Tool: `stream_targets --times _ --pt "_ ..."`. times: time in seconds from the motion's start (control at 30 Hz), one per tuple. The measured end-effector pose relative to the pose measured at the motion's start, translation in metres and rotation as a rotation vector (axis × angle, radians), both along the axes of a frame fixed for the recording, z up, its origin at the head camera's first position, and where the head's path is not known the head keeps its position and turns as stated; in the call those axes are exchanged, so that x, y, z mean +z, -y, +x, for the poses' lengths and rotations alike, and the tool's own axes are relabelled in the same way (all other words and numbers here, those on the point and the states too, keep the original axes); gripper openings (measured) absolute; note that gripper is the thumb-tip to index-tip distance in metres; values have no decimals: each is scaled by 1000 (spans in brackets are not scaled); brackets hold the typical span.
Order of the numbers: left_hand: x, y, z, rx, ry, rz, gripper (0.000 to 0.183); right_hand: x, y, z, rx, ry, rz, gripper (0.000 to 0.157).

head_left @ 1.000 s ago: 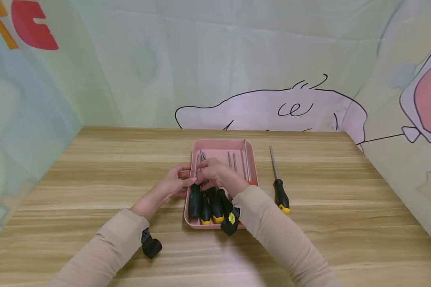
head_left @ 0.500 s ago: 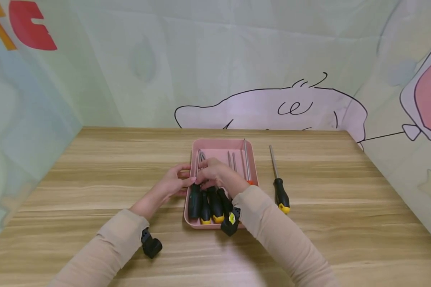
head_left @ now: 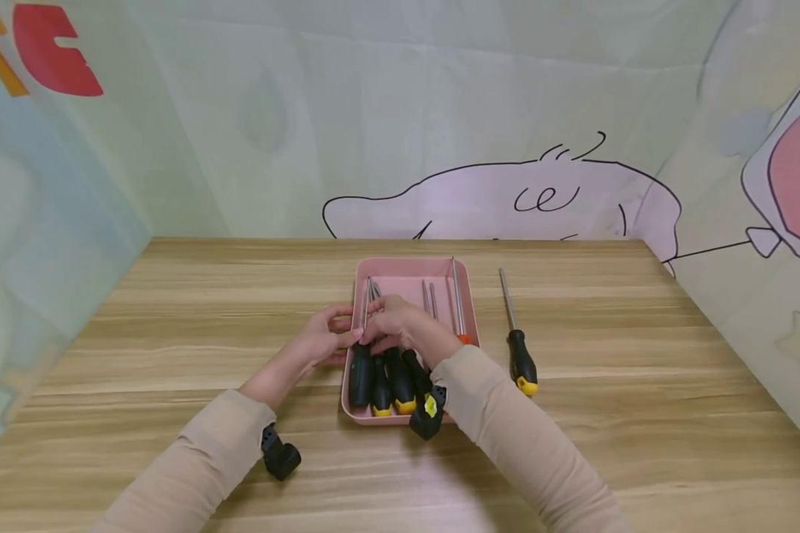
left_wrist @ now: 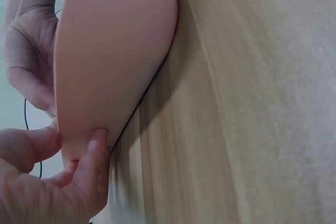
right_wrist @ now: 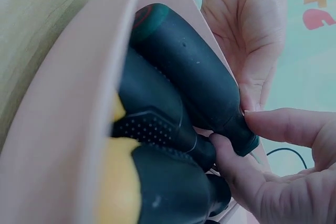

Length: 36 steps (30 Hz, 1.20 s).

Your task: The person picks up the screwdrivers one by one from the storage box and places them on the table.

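Note:
A pink tray (head_left: 407,268) lies mid-table with several black, yellow-capped screwdrivers side by side in it. My right hand (head_left: 373,337) pinches the neck of the leftmost, dark-handled screwdriver (head_left: 361,370); in the right wrist view thumb and fingertip (right_wrist: 231,156) close on that handle (right_wrist: 194,72) where it narrows. My left hand (head_left: 347,327) is at the tray's left edge. In the left wrist view, a fingertip (left_wrist: 97,142) is on the tray's outer wall (left_wrist: 110,56) and the thumb is over the rim. The shafts point away from me.
Another black and yellow screwdriver (head_left: 521,360) lies on the wooden table right of the tray. An orange-tipped tool (head_left: 464,338) shows by my right wrist. Cloth walls close off the table's back and sides. Bare tabletop (head_left: 173,333) spreads to the left.

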<state>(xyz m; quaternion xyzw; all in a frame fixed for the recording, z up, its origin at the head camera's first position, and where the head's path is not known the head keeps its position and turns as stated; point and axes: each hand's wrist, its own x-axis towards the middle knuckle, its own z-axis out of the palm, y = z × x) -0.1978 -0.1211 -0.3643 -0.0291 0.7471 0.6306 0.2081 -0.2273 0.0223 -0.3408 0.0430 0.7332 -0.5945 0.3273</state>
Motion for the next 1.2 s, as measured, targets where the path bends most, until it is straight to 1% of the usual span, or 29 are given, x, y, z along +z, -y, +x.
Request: stream_targets --times 0.23,0.43,0.57,0.73,0.9,1.03,1.2 --pt "0 -1 0 16 1 13 54 2 1 -1 -1 5 8 62" --pt "0 -1 1 15 -8 17 53 1 1 -1 9 -23 13 58" --pt "0 0 1 8 -4 34 54 1 1 0 7 -43 14 59" --pt "-1 0 1 3 1 32 54 1 -1 0 -19 -62 5 64" --pt "0 0 1 7 11 26 54 2 -4 -1 -50 -59 -6 68" --pt "2 0 1 -1 10 14 54 4 -7 -1 -61 -59 8 67" --pt "2 0 3 -6 5 10 54 4 -10 0 -64 -84 17 67"
